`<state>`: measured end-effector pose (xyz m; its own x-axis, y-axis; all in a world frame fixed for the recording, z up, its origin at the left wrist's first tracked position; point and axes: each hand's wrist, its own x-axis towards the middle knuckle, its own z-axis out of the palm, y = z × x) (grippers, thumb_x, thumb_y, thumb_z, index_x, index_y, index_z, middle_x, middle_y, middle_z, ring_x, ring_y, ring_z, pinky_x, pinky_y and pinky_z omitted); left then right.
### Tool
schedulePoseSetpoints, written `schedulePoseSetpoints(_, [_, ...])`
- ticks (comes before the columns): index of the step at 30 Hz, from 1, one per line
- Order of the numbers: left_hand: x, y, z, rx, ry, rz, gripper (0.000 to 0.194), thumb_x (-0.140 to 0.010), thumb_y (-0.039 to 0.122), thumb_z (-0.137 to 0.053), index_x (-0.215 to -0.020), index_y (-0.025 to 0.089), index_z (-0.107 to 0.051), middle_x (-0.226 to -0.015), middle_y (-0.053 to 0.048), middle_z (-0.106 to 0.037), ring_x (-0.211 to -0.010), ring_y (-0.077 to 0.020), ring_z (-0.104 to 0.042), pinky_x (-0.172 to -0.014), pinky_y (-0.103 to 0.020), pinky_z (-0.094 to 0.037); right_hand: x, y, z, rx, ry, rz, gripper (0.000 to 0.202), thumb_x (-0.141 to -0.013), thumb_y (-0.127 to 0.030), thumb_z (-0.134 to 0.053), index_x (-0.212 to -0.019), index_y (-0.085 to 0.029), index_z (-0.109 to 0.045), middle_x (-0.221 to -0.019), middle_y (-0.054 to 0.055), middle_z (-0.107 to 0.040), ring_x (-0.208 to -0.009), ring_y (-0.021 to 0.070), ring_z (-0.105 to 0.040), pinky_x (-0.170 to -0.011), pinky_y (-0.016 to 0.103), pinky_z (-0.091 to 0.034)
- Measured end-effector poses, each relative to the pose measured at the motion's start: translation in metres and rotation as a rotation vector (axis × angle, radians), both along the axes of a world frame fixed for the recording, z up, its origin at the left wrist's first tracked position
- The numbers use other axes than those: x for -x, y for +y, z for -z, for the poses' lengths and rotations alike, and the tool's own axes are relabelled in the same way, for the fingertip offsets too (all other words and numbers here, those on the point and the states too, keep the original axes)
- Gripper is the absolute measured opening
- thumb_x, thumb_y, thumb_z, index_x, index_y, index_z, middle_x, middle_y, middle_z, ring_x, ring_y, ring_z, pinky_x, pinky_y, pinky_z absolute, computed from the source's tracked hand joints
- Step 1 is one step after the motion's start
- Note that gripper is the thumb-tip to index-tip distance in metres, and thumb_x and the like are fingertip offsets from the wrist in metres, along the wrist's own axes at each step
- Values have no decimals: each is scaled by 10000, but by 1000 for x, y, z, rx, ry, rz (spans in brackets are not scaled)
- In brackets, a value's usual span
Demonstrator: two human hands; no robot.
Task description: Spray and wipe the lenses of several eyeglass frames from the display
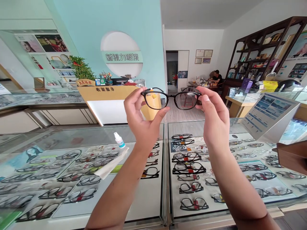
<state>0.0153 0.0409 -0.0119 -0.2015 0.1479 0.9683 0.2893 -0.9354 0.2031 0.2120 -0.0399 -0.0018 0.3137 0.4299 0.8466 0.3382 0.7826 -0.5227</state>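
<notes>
A pair of black-framed eyeglasses (pixel 171 95) is held up in front of me, above the glass display counter. Its lenses are clear, and the room shows through them. My left hand (pixel 145 115) is closed on the frame at the left lens, with the thumb under the rim. At the other end, my right hand (pixel 214 116) pinches the frame near the right hinge. On the countertop, left of my left forearm, stands a small white spray bottle (pixel 119 140) with a blue label. A pale cloth (pixel 112 164) lies beside it.
Rows of eyeglasses (pixel 189 167) fill the glass counter (pixel 165 191) below my arms. A slanted information stand (pixel 267 115) and a brown wooden object (pixel 291 158) are at the right. Beyond are a cashier desk (pixel 107 110) and a person (pixel 216 78) sitting at a table.
</notes>
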Motion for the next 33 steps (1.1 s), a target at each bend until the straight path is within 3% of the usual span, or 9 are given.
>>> schedulePoseSetpoints(6, [0,11,0,57,9,74,982,-765,818,-938,-1532,375,-513,-1556,-134,-620,-1595,-418,-567,-1236,-606,-538,2,-7,-1,-42,-23,48,390,-1155,-584,-574,-1407,-340,-745,-1393,94,-757,-1265,292,-737,-1059,520,-660])
schedulePoseSetpoints(17, [-3,2,3,9,23,7,969,-789,851,-895,-1535,371,-505,-1523,-139,-628,-1452,-389,-667,-1113,-555,-581,1,-5,-2,-52,1,62,371,-1150,-583,-561,-1339,-335,-761,-1275,78,-776,-1228,288,-735,-1055,515,-643])
schedulePoseSetpoints(27, [-4,-15,0,-10,-4,-97,900,-803,818,-905,-1484,343,-557,-1474,-122,-661,-1338,-361,-680,-1017,-517,-584,0,2,0,-13,67,-33,346,-1138,-566,-578,-1261,-303,-767,-1204,79,-782,-1167,273,-751,-1052,510,-628])
schedulePoseSetpoints(33, [-3,-11,1,34,28,-45,961,-792,818,-916,-1548,365,-533,-1538,-135,-636,-1444,-392,-659,-1094,-554,-582,0,3,2,-32,52,-3,353,-1145,-595,-577,-1260,-315,-757,-1185,63,-780,-1123,254,-759,-1021,477,-643])
